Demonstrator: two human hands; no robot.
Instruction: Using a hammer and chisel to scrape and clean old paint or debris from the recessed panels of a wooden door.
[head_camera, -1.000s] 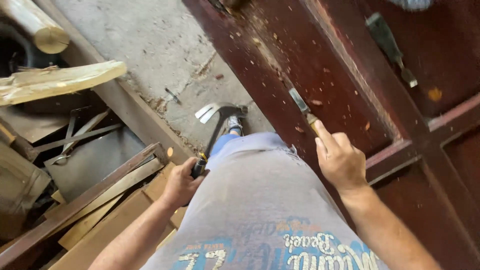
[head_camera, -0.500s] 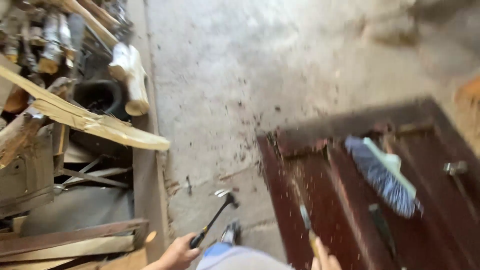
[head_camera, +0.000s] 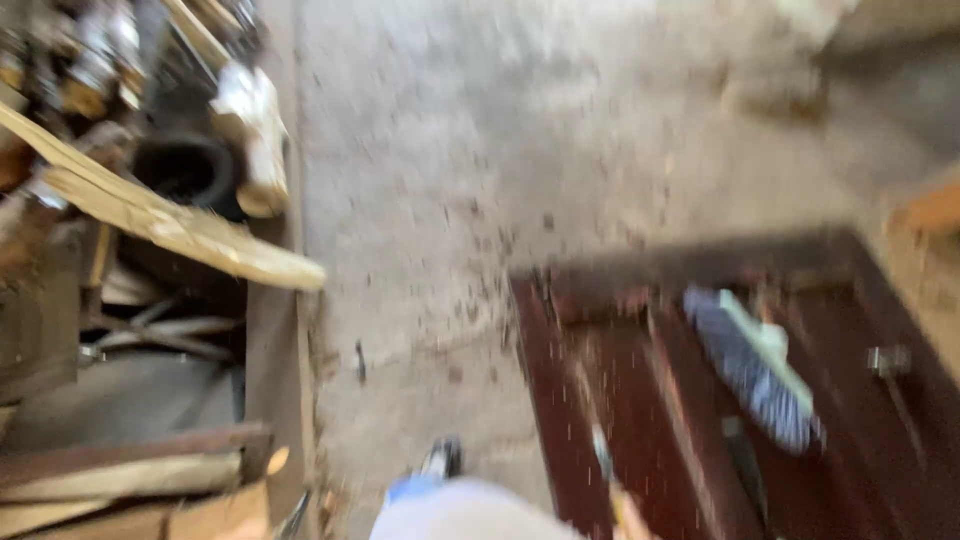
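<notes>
Blurrily, at nine o'clock a pale wooden plank (head_camera: 190, 235) juts from the scrap pile; grey concrete floor (head_camera: 520, 150) fills twelve; neither hand shows, so their grip cannot be told; at five the chisel (head_camera: 603, 460) lies over the dark red door (head_camera: 640, 420); a blue-bristled brush (head_camera: 755, 365) rests at four.

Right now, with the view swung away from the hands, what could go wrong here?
1. The chisel rests on the dark red door while both hands are out of view, so a blow might miss.
2. The brush lying on the door could slide off.
3. Wood chips litter the concrete floor by the foot: possible slip.
</notes>
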